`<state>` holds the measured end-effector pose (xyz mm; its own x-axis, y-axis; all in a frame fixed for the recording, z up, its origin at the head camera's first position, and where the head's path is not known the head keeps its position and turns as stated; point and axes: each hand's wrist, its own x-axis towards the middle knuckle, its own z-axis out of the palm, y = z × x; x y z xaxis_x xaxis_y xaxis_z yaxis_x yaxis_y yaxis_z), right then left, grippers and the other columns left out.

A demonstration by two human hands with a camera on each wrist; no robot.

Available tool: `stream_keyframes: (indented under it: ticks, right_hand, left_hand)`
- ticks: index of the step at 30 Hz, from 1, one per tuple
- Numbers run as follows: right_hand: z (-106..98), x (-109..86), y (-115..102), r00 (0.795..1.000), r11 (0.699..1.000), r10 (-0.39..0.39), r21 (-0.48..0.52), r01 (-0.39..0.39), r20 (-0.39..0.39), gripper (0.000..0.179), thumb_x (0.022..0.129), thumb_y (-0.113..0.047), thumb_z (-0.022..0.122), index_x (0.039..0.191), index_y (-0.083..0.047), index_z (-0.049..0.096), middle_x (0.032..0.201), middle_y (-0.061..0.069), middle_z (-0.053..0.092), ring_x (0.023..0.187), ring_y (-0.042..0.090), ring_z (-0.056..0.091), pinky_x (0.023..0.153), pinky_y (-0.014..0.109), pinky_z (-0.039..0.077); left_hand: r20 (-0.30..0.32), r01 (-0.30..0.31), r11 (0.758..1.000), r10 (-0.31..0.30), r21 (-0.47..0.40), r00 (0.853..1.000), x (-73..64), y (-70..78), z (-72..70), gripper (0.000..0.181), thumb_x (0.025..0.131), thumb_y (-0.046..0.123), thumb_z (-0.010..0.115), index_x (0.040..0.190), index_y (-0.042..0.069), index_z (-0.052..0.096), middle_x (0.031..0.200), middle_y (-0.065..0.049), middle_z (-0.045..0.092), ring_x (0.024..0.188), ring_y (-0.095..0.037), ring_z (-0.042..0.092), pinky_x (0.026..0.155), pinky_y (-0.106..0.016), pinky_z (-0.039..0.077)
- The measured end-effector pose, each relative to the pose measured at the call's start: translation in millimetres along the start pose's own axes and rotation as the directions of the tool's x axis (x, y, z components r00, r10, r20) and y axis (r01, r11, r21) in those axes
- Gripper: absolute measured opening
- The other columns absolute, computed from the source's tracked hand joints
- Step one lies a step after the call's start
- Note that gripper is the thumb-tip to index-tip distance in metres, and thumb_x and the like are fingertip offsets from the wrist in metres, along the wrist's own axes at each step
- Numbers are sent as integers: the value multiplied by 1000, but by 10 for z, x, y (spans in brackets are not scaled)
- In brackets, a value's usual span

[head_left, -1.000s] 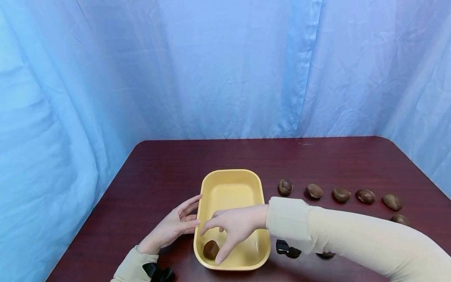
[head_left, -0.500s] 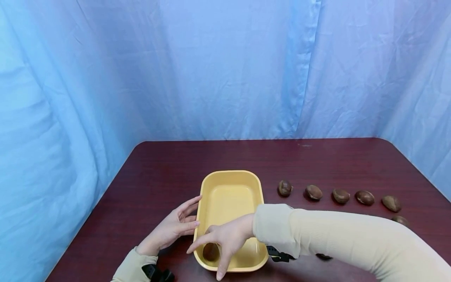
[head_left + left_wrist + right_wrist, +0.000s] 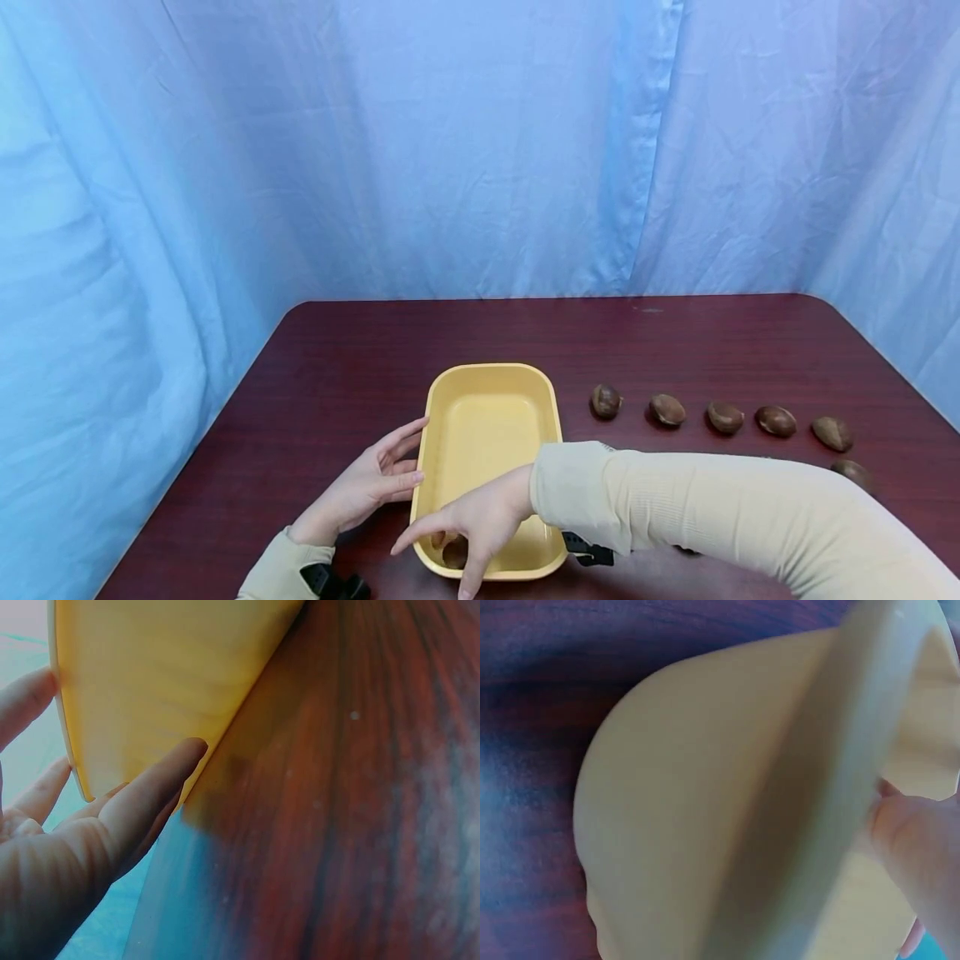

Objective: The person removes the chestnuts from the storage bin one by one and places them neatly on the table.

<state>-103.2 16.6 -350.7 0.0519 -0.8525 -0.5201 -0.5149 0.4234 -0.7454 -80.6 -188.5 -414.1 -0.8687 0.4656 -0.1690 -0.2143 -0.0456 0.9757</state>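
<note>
A pale yellow rectangular tray (image 3: 491, 417) stands on the dark table. My left hand (image 3: 375, 479) touches its left side with fingers and thumb fairly straight; in the left wrist view the fingertips meet the tray wall (image 3: 150, 697). My right hand (image 3: 480, 521) reaches over the tray's near left corner. Its index finger extends past the left rim and its thumb over the near rim. Between them, inside the tray, a brown chestnut (image 3: 454, 552) is partly covered. The other fingers are mostly hidden. In the right wrist view, part of the hand (image 3: 926, 847) shows at the tray.
Several chestnuts lie in a row right of the tray, from the nearest one (image 3: 606, 402) to a far one (image 3: 832, 433). Another chestnut (image 3: 852, 473) sits partly behind the right sleeve (image 3: 705, 496). Blue curtains (image 3: 480, 150) hang around the table (image 3: 360, 358).
My right hand has moved left and nearer, spreading its index finger and thumb over the tray's corner. The chestnut in the tray has shifted slightly toward the near rim. My left hand stays put.
</note>
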Motion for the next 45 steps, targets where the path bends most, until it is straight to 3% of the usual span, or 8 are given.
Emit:
stream_keyframes:
  ticks: [8,12,15,20,27,37,45]
  right_hand:
    - [6,-2,-33,1000,1000,21,5,-21,-13,73,83,-7,72,143,-28,36,100,-11,55,95,-6,52,83,11,43]
    - [-1,-16,-69,999,989,36,144,-33,-20,65,82,0,71,138,-20,44,83,-9,52,69,-1,52,64,12,47]
    - [-6,-41,-94,997,963,68,265,-55,-40,56,82,5,68,131,-15,52,80,-8,53,62,1,53,59,14,49]
    - [-29,-112,-127,995,945,74,322,-50,-65,34,84,7,65,115,-5,61,78,-7,56,65,2,56,62,17,53]
    - [-40,-307,-68,990,906,57,423,2,-127,9,88,4,59,96,7,62,75,-4,56,64,6,59,63,18,53]
    - [4,-784,184,964,871,75,487,61,-256,11,90,-3,59,95,7,61,78,-3,59,67,5,60,64,17,50]
    - [-28,-1277,445,950,836,-36,512,199,-311,25,93,-5,56,110,13,53,98,9,59,86,10,62,79,23,53]
  left_hand:
    - [-3,3,1000,-3,-1,1000,-11,-13,7,76,93,8,59,152,6,11,156,-26,9,121,-24,53,88,-34,52]
    - [-2,10,1000,-10,-3,1000,-14,-10,15,76,93,8,58,152,6,11,156,-25,9,122,-27,52,88,-34,52]
    - [2,11,1000,-11,-4,1000,-13,-8,20,76,93,8,58,152,7,11,156,-25,10,123,-28,51,88,-34,52]
    - [9,-1,1000,1,-5,1000,-8,-18,14,76,93,6,58,152,6,10,156,-25,9,122,-26,51,87,-32,52]
    - [5,0,1000,0,-12,1000,0,-25,20,77,92,5,58,152,6,10,156,-25,9,122,-24,52,86,-32,52]
    - [8,-2,1000,2,-27,1000,-5,-11,-2,79,91,8,61,152,6,11,156,-25,9,113,-13,58,86,-32,53]
    - [-4,18,1000,-18,-11,1000,4,4,2,78,91,9,62,152,8,13,156,-23,13,116,-16,57,87,-32,52]
